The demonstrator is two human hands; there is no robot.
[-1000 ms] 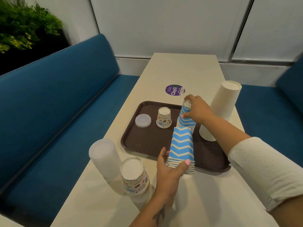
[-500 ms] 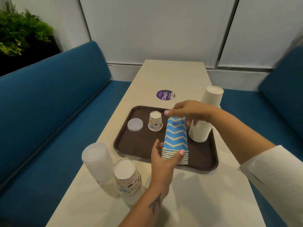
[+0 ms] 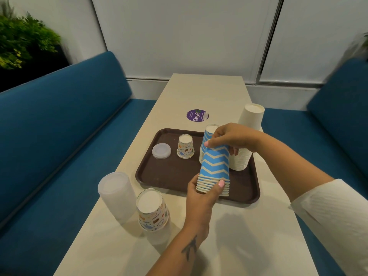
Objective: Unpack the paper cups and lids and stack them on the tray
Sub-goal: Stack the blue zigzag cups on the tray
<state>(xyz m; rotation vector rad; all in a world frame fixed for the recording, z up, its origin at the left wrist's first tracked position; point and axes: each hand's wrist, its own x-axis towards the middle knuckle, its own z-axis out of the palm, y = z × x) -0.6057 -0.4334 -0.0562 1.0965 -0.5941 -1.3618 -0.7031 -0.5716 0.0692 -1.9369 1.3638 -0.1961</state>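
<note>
Tray (image 3: 151, 176): lid (image 3: 161, 150), 1 cup (image 3: 185, 146), white stack (image 3: 246, 140)

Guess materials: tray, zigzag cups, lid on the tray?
Tray: likely hard plastic, dark brown, matte finish. Zigzag cups: paper, going by the thin rolled white rims and printed sides. Lid: looks like thin translucent plastic, cloudy white.

Two bare hands and forearms in view. Left hand (image 3: 201, 198): thumbnail painted pale pink; small dark tattoo (image 3: 190, 248), winged or bird-like in outline, on the forearm near the wrist; no sleeve visible on this arm. Right hand (image 3: 232, 139): one fingernail visible, same pale pink polish. Right arm wears a white sleeve (image 3: 334, 220) with fine ribbed texture, its edge near the elbow.
</note>
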